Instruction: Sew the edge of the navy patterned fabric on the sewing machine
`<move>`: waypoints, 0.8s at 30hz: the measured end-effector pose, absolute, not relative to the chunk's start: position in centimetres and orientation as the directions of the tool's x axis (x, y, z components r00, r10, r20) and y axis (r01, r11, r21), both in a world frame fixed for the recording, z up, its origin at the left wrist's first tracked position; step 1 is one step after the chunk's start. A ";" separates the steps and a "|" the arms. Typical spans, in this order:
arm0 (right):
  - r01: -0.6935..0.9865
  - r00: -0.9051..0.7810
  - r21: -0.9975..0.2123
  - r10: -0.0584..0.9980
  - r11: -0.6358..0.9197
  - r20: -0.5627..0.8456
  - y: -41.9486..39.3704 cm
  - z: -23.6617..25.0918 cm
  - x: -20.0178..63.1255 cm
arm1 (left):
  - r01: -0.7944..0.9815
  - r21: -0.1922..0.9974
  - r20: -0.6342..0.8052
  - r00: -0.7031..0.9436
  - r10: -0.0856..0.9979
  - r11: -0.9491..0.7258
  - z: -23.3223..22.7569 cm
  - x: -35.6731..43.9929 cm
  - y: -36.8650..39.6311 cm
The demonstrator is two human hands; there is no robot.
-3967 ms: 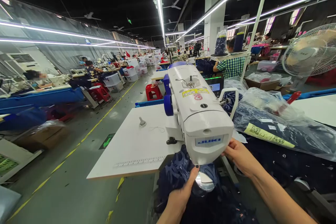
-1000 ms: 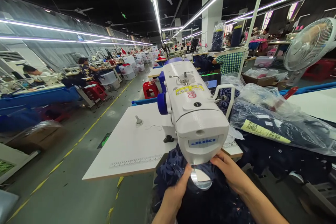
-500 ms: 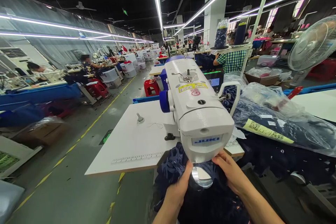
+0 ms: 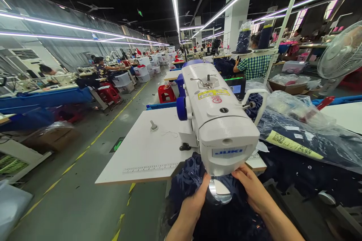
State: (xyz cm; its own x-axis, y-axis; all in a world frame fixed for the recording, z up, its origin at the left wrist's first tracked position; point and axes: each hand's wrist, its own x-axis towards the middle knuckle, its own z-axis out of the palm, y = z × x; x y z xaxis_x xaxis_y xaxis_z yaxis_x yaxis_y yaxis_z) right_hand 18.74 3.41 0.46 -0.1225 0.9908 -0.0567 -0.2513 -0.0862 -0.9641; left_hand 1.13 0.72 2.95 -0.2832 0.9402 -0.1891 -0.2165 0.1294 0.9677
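Observation:
A white JUKI sewing machine stands in front of me, its head hiding the needle area. Dark navy patterned fabric is bunched below the head and hangs over the near end. My left hand is closed on the fabric left of a shiny metal plate, thumb pointing up towards the machine head. On the other side of that plate, my right hand pinches the same fabric close under the head. The fingertips of both hands are partly hidden by the cloth and machine.
The white tabletop carries a printed ruler and a small grey knob. Bagged navy fabric with a yellow label lies to the right. Behind are thread cones, a fan, a red stool and people at other machines.
The whole view has shifted slightly, so the machine and table appear a little further right. Both hands keep their grip on the fabric, nearly unmoved relative to the machine.

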 end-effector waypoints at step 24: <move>-0.240 -0.182 -0.965 0.981 -0.108 -0.065 2.8 0.4 18.9 | -0.310 0.898 -0.375 -0.167 0.912 0.312 2.4 0.6 0.5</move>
